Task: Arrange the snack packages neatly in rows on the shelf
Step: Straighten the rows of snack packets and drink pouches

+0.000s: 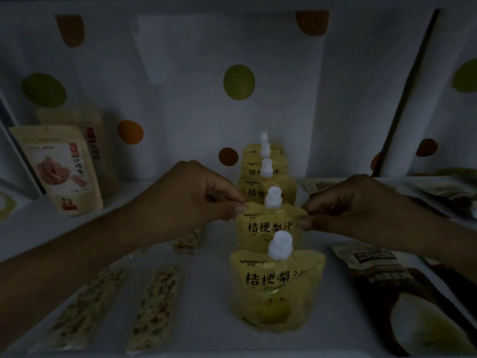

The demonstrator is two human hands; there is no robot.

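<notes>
The person is squaring up the second yellow spouted juice pouch [268,227] in a single-file row that is running from the front edge of the pale shelf [214,270] toward its polka-dotted back wall [196,99]. The left hand [204,195] is pinching the pouch's upper left corner between thumb and fingertips. The right hand [358,205] is pinching the upper right corner the same way, so both hands are closing narrowly on the thin top seam, one on each side of the white screw cap [272,197]. The pouch is standing upright just behind the front yellow pouch [276,288] and just ahead of the three rear yellow pouches [267,188]. The front pouch is hiding its base, so whether it is resting fully on the shelf cannot be told. Doing this step well probably means keeping the two corners level, bringing the cap into line with the caps ahead and behind, and turning the printed face square to the front edge. Settling the base flat before letting go should help, and easing both pinches off together should stop the soft pouch from twisting or leaning. The wrists are passing close over the front pouch, so lifting them clear seems wise. Clear-wrapped speckled snack bars [154,306] are lying flat toward the front left corner, beige stand-up snack bags [64,171] are standing near the rear left corner, and dark flat packets [384,282] are lying along the right edge.
</notes>
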